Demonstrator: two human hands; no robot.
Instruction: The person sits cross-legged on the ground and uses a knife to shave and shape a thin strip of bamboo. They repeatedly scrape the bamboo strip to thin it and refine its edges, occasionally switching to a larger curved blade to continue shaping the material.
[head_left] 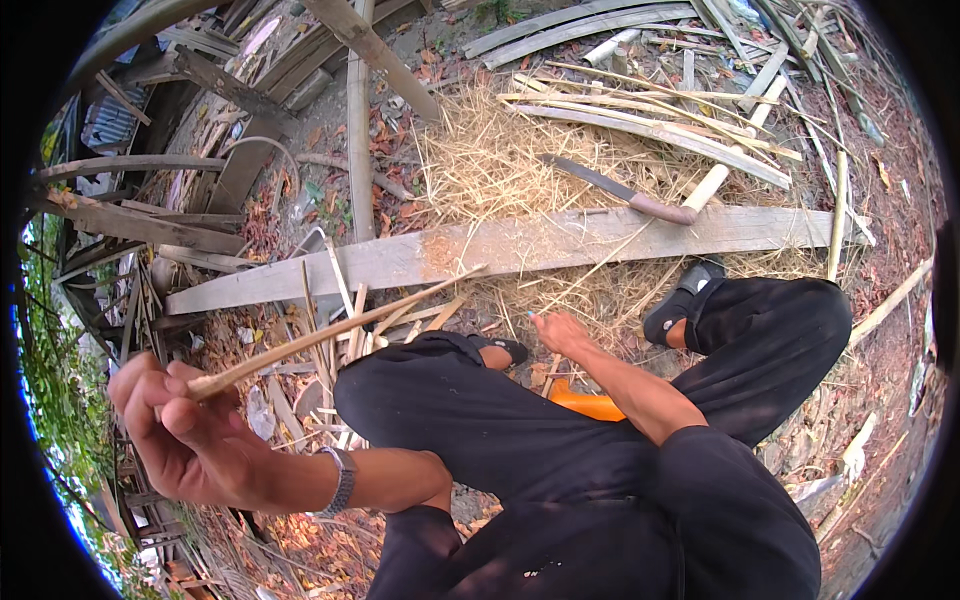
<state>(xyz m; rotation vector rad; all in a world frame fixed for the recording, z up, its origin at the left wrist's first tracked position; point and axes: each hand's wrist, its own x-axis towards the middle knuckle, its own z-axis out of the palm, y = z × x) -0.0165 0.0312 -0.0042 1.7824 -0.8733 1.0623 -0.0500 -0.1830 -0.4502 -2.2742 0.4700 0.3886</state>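
My left hand [195,430], with a metal watch on its wrist, is closed on one end of a thin bamboo stick [340,326]. The stick slants up and right, its far tip crossing the front edge of a grey wooden plank [385,255]. Between my knees, my right hand [562,335] hangs low with its fingers curled. A tiny pale blue spot shows at its fingertips; what it grips, if anything, cannot be made out. A machete [610,187] lies beyond it, its brown handle on the plank and its dark blade over a heap of pale shavings [500,150].
Split bamboo strips [660,130] are piled at the far right, with longer slats [580,30] behind. Old boards and posts [150,225] crowd the left. Short sticks [325,350] lean near my left knee. Something orange [588,402] shows beneath my right forearm.
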